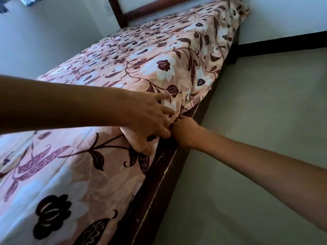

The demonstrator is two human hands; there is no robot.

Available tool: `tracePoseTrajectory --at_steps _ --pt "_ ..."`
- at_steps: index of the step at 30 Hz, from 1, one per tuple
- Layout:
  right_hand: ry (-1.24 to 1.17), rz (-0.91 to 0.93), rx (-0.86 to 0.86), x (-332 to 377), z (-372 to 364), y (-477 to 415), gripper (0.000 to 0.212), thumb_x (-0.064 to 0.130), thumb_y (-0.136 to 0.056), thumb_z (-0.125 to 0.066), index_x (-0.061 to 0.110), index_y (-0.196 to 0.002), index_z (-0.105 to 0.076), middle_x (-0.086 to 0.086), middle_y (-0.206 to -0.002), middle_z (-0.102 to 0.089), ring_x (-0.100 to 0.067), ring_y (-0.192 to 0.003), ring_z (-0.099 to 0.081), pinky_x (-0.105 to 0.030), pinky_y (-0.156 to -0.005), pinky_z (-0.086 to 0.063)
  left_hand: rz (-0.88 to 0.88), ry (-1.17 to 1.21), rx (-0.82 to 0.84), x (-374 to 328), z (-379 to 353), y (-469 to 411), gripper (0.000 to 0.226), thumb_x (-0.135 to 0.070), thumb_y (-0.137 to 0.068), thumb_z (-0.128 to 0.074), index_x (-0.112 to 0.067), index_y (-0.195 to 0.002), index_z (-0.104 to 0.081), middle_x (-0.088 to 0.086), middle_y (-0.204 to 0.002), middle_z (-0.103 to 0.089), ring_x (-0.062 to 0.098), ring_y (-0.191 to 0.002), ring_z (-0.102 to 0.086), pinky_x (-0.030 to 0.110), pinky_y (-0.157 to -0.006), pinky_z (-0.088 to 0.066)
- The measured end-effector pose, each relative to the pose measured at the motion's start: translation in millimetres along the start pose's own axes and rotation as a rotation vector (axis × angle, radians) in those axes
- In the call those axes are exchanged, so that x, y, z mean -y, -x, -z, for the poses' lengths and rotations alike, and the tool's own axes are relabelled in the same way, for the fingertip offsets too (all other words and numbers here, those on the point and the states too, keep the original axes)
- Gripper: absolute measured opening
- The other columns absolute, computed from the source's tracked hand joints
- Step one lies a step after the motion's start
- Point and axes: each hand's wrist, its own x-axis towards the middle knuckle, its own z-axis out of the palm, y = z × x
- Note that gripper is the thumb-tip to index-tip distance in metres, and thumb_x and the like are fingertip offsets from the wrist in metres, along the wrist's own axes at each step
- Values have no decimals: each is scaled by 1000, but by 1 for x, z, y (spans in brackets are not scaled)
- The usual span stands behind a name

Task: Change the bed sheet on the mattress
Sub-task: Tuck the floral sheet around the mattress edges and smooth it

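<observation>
A pink bed sheet (pixel 123 55) with dark maroon flowers and white blooms covers the whole mattress, which itself is hidden under it. My left hand (pixel 150 119) lies spread on the mattress's right side edge, fingers straight and pressing the sheet. My right hand (pixel 184 133) is just below it at the gap between mattress and dark wooden bed frame (pixel 159 188), its fingers curled and hidden under the sheet's hem. Farther along, the sheet's edge hangs loose over the frame.
A dark wooden headboard (pixel 141 9) stands at the far end against a pale wall. Grey-green floor (pixel 256 129) runs along the bed's right side. A dark skirting strip (pixel 283 43) lines the far wall.
</observation>
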Motion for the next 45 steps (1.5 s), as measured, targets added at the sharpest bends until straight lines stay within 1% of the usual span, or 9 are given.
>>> tracePoseTrajectory --at_steps 3,10,18,28,31,34,38,41,45 --pt "-37 -15 24 -4 -4 -2 65 26 -88 -59 17 -145 -30 -9 -155 -19 -27 -144 -13 -38 -116 -14 35 1 57 -4 3 3 60 -61 -86 -36 -33 -139 -32 -6 -151 -27 19 -145 4 55 -112 14" --pt "-234 -104 7 -37 -46 115 94 24 -88 -58 22 -148 14 -4 -156 18 -19 -144 13 -27 -111 7 45 -19 63 -9 9 -31 61 -60 -93 -21 -26 -143 -29 -3 -152 -28 21 -145 4 50 -114 12" --pt "-257 -257 -178 -98 -39 78 85 30 -90 -55 15 -150 4 -7 -157 10 -23 -144 13 -34 -115 5 117 -66 28 59 23 -95 58 -56 -95 -20 -27 -146 -24 -8 -156 -18 21 -145 6 52 -115 8" --pt "-363 -74 -267 -156 -62 31 85 20 -87 -55 16 -150 1 -4 -158 5 -16 -145 6 -18 -104 12 117 -66 -46 118 31 -145 61 -62 -92 -24 -32 -144 -26 -11 -155 -20 24 -145 0 52 -115 4" --pt "-290 -30 -435 -171 -69 28 92 11 -68 -69 7 -147 -23 -13 -154 -20 -21 -143 -12 -24 -107 7 44 -55 -35 126 37 -153 56 -60 -92 -29 -35 -141 -30 -9 -153 -24 24 -145 -1 54 -115 5" --pt "-200 36 -405 -183 -72 11 95 17 -68 -67 8 -149 -17 -7 -156 -11 -11 -140 2 -20 -105 14 -5 -98 -16 138 40 -156 51 -58 -92 -27 -36 -137 -35 -9 -150 -29 24 -144 -4 54 -114 6" --pt "18 116 -173 -202 -40 -50 82 30 -72 -68 10 -143 -31 -10 -148 -31 -25 -139 -24 -35 -118 -11 -14 -77 -14 151 41 -145 50 -60 -90 -23 -38 -132 -38 -14 -148 -31 22 -144 -5 53 -114 7" --pt "-2 97 56 -215 -17 -86 52 25 -78 -69 20 -127 -52 0 -132 -51 -22 -123 -46 -29 -96 -39 -1 -6 -42 153 38 -137 54 -63 -87 -20 -37 -131 -38 -13 -146 -33 23 -145 -1 52 -111 11" --pt "64 157 -31 -222 -24 -67 69 27 -78 -69 16 -139 -39 -7 -142 -41 -27 -132 -36 -36 -109 -31 23 10 -52 152 36 -139 61 -66 -86 -22 -34 -137 -32 -11 -150 -28 24 -145 -2 52 -113 9"
